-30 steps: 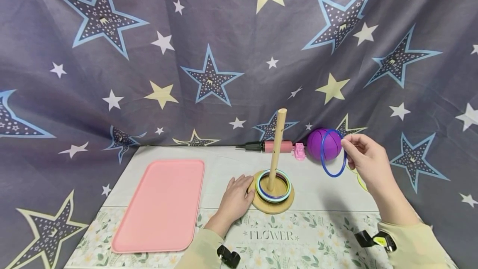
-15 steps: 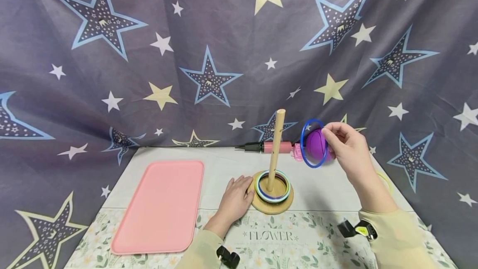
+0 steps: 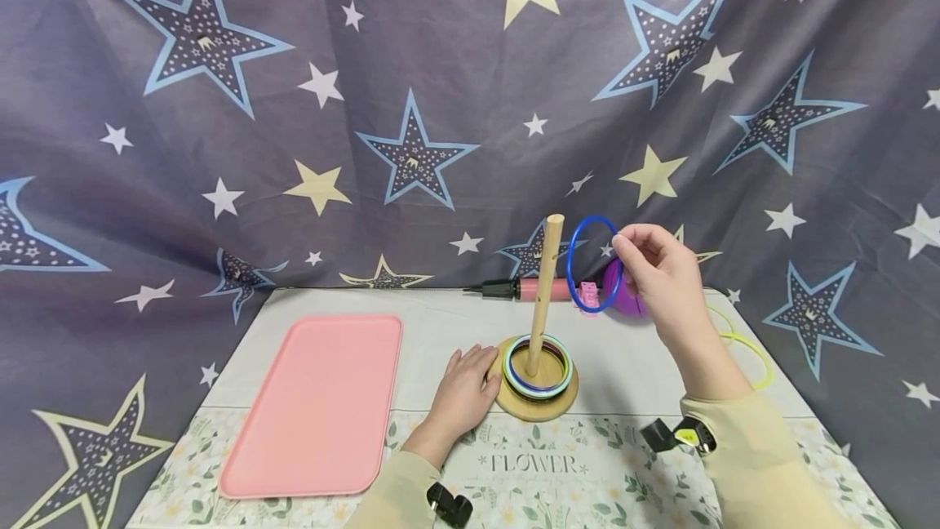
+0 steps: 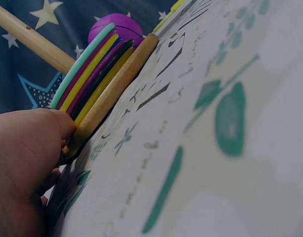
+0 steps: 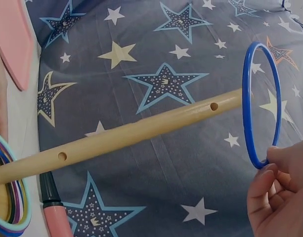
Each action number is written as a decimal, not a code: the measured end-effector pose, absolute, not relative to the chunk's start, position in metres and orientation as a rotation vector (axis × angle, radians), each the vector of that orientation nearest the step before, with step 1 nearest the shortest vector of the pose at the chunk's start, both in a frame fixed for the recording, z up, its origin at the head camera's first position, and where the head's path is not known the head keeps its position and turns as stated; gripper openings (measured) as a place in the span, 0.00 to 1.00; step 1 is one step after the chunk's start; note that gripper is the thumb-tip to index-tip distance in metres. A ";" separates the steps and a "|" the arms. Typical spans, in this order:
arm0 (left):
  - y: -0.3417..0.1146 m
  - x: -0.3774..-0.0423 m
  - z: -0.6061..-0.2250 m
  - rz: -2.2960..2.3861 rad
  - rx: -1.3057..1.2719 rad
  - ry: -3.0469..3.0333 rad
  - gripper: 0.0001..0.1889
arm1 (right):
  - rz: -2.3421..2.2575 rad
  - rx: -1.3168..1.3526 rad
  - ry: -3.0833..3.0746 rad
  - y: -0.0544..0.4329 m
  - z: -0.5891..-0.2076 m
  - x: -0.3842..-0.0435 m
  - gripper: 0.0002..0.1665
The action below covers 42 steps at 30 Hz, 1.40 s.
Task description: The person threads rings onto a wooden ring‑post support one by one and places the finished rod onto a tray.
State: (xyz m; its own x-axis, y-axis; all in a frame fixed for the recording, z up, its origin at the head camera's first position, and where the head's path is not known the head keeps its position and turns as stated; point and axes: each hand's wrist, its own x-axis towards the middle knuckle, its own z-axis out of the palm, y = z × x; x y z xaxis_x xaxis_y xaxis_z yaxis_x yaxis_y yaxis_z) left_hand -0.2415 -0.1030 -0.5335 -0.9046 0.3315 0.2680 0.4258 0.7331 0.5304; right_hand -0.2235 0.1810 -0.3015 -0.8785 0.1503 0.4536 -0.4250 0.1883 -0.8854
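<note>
A dark curtain [image 3: 352, 47] printed with blue, white and yellow stars hangs behind a table [image 3: 448, 321] whose near half is covered in a flower print. At the left lies a pink tray [image 3: 312, 411]. The left hand [image 3: 464, 390] rests beside the round wooden base [image 3: 534, 410], its fingers relaxed and touching the base's left edge. From the base rises a wooden peg [image 3: 544, 300] with a stack of coloured rings [image 3: 539, 393] around its foot. Behind the peg lies a pink-and-black hand pump [image 3: 530, 290]. The blue ring [image 3: 569, 268] hangs upright in the air near the peg's top, apart from it, with a pink toy [image 3: 591, 292] and a purple ball [image 3: 631, 296] behind. The right hand [image 3: 664, 272] pinches the ring's right side between thumb and fingers, well apart from the left. Yellow rings [image 3: 764, 354] lie farther right.
</note>
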 end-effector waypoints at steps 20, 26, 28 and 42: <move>-0.104 -0.241 -0.533 -0.905 -0.596 -2.790 0.26 | 1.724 0.229 -1.972 0.150 -0.298 -0.243 0.13; -0.105 -0.242 -0.534 -0.913 -0.593 -2.790 0.26 | 1.709 0.212 -1.994 0.147 -0.304 -0.246 0.12; -0.105 -0.242 -0.534 -0.917 -0.594 -2.792 0.26 | 1.708 0.206 -2.000 0.146 -0.306 -0.247 0.13; -0.104 -0.241 -0.533 -0.907 -0.617 -2.785 0.26 | 1.720 0.121 -2.056 0.145 -0.320 -0.249 0.16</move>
